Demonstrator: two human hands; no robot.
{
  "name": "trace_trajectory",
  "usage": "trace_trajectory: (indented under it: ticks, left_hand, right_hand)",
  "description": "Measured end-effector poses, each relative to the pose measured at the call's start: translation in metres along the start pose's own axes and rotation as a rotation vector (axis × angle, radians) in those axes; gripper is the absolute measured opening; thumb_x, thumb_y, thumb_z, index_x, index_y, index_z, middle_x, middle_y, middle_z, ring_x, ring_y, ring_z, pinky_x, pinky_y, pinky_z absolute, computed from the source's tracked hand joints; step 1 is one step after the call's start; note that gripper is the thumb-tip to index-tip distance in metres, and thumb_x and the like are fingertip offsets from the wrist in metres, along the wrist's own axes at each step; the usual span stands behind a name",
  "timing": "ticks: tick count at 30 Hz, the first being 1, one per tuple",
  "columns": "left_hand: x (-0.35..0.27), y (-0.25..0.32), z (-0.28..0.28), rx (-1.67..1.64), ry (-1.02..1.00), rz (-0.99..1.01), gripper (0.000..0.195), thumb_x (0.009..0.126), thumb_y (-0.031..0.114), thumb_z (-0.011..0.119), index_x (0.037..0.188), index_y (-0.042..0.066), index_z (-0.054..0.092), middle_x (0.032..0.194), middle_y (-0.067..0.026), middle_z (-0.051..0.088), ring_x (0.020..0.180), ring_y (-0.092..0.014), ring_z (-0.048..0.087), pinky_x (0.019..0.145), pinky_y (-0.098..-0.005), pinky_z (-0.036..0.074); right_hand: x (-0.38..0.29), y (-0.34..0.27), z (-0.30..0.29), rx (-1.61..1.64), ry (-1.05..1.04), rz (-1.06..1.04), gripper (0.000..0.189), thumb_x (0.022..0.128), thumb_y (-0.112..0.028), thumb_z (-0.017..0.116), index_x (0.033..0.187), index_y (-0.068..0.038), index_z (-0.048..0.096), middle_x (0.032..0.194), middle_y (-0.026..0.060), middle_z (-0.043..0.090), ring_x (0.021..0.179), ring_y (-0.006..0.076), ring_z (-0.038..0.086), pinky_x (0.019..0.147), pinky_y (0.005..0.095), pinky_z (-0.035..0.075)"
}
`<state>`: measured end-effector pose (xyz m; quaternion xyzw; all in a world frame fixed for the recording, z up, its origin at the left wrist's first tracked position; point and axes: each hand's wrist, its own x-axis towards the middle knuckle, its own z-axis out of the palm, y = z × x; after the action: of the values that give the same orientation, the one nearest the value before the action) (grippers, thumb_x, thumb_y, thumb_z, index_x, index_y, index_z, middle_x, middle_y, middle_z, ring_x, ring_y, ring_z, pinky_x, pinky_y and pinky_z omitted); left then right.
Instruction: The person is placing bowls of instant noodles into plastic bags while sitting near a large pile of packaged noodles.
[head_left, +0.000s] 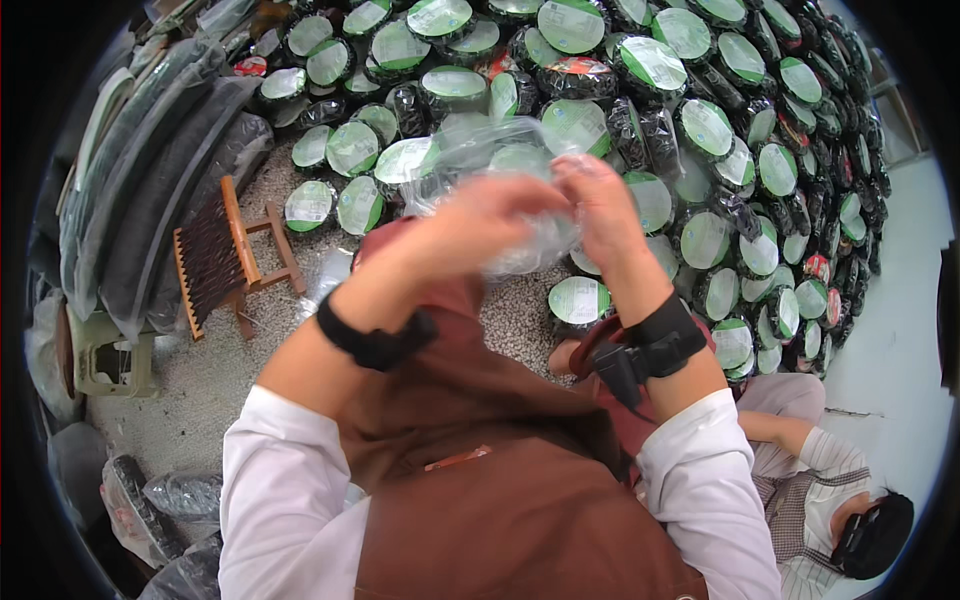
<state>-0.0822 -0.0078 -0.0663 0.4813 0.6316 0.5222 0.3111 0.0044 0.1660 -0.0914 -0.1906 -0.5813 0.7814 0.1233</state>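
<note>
A clear plastic bag (480, 150), blurred by motion, spreads around and beneath my two raised hands. My left hand (495, 214) reaches across from the left, its fingers close to the other hand and blurred; whether it grips the film cannot be told. My right hand (589, 191) has its thumb and fingers bent together at the bag's upper right edge and appears to pinch it. Beyond the bag lie many round black packages in plastic wrap with green and white labels, such as the package (576, 300) on the floor below my right hand.
A wooden folding stool with a woven seat (214, 262) stands at left, near stacked dark plastic-wrapped sheets (150, 172) and a plastic stool (112, 360). Wrapped bundles (142, 510) lie lower left. Packages (705, 240) pile up at right. Another person (810, 487) sits at lower right.
</note>
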Motion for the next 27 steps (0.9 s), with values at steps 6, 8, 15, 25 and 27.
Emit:
trace_trajectory:
  ticks: [6, 8, 15, 25, 27]
  left_hand:
    - [-0.003, -0.058, -0.042, 0.722, 0.479, -0.114, 0.087, 0.066, 0.030, 0.079, 0.134, 0.000, 0.035, 0.131, -0.0197, 0.041, 0.118, -0.028, 0.042, 0.096, -0.0367, 0.038]
    - [0.000, -0.050, -0.020, 0.090, 0.227, -0.257, 0.050, 0.076, 0.020, 0.070, 0.115, -0.003, 0.048, 0.094, -0.0126, 0.059, 0.083, -0.019, 0.057, 0.072, -0.0306, 0.047]
    - [-0.027, 0.073, 0.072, -0.971, -0.111, -0.310, 0.013, 0.088, 0.009, 0.050, 0.097, 0.000, 0.052, 0.078, -0.0034, 0.055, 0.069, -0.014, 0.056, 0.060, -0.0260, 0.048]
    - [-0.023, 0.030, 0.088, -1.483, 0.074, -0.670, 0.024, 0.092, 0.019, 0.040, 0.076, 0.003, 0.045, 0.066, -0.0041, 0.045, 0.052, -0.014, 0.040, 0.048, -0.0269, 0.038]
    - [-0.010, 0.013, 0.083, -1.544, 0.121, -0.715, 0.027, 0.093, 0.020, 0.037, 0.073, 0.004, 0.043, 0.063, -0.0035, 0.042, 0.050, -0.014, 0.037, 0.047, -0.0276, 0.036]
  right_hand:
    - [-0.072, -0.025, -0.011, 0.010, -0.019, -0.138, 0.011, 0.087, -0.017, 0.058, 0.086, -0.006, 0.059, 0.064, -0.0048, 0.047, 0.051, 0.0023, 0.037, 0.045, 0.0166, 0.026]
    - [-0.104, -0.049, -0.020, -0.034, 0.041, -0.165, 0.011, 0.087, -0.017, 0.057, 0.086, -0.006, 0.059, 0.064, -0.0052, 0.047, 0.050, 0.0016, 0.036, 0.044, 0.0166, 0.025]
    - [-0.256, -0.112, -0.093, -0.387, 0.367, -0.126, 0.009, 0.085, -0.013, 0.056, 0.089, -0.005, 0.060, 0.070, -0.0019, 0.056, 0.057, 0.0058, 0.049, 0.053, 0.0199, 0.039]
    - [-0.195, 0.046, -0.093, -1.374, -0.471, -0.111, 0.016, 0.078, -0.011, 0.055, 0.091, -0.004, 0.060, 0.084, 0.0138, 0.061, 0.078, 0.0292, 0.059, 0.070, 0.0329, 0.048]
    - [-0.195, 0.082, -0.111, -1.000, -0.572, 0.083, 0.016, 0.083, -0.012, 0.051, 0.092, -0.003, 0.062, 0.077, 0.0155, 0.062, 0.077, 0.0272, 0.060, 0.068, 0.0327, 0.048]
